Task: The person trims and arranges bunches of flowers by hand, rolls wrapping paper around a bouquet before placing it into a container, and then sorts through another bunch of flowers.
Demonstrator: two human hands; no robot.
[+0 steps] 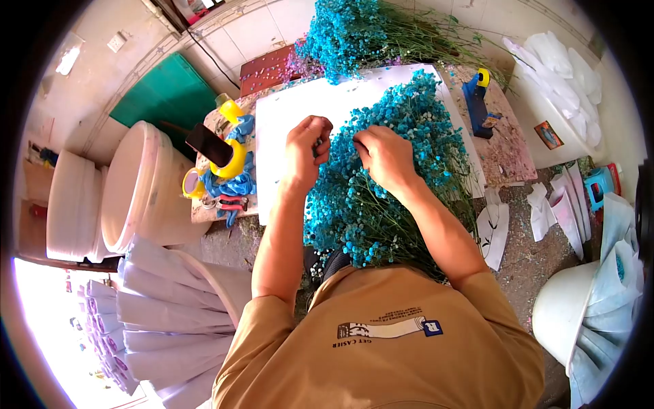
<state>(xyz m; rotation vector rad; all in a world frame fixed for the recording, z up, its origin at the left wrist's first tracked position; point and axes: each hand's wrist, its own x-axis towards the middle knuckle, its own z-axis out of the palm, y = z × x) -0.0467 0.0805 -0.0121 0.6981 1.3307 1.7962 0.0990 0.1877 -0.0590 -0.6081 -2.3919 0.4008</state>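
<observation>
A large bunch of blue baby's breath (409,116) lies over the front of a white sheet (289,102), its green stems pointing toward my body at the lower right. My left hand (310,146) is held over the sheet, just left of the blooms, with its fingers curled closed. A bit of dark blue shows between those fingers, too small to name. Over the left part of the bunch, my right hand (387,155) pinches thumb and fingers together at the blue flower heads; its fingertips partly hide what they grip.
More blue baby's breath (347,34) lies at the back. On the left are a phone (209,144), yellow tape (231,160) and red-handled pruners (231,202). A blue tape dispenser (477,105) stands right. White tubs (139,184) and wrapped bundles (174,300) flank the table.
</observation>
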